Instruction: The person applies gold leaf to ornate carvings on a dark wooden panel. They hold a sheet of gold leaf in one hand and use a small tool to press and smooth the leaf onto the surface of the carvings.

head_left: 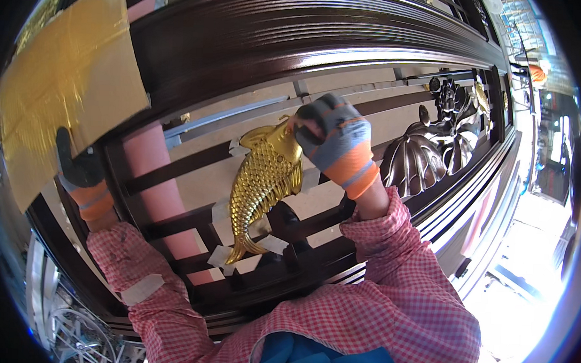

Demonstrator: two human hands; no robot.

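Observation:
A golden fish ornament (265, 171) is fixed on a dark brown slatted metal panel, its head up and its tail down. Pieces of pale tape (274, 244) sit behind its edges and tail. My right hand (334, 135), in a grey and orange work glove, is closed at the fish's head; whatever its fingers hold is hidden. At the left, my gloved left hand (83, 174) grips the lower edge of a cardboard sheet (124, 89) smeared with gold paint. Part of that hand is hidden behind the sheet.
Right of the fish, a dark lotus-like metal relief (426, 151) stands out from the panel, with another gold ornament (481, 98) beyond. A pink post (153, 177) shows through the slats. A wheel-like metal frame (80, 334) lies lower left. A person in orange (536, 75) is far right.

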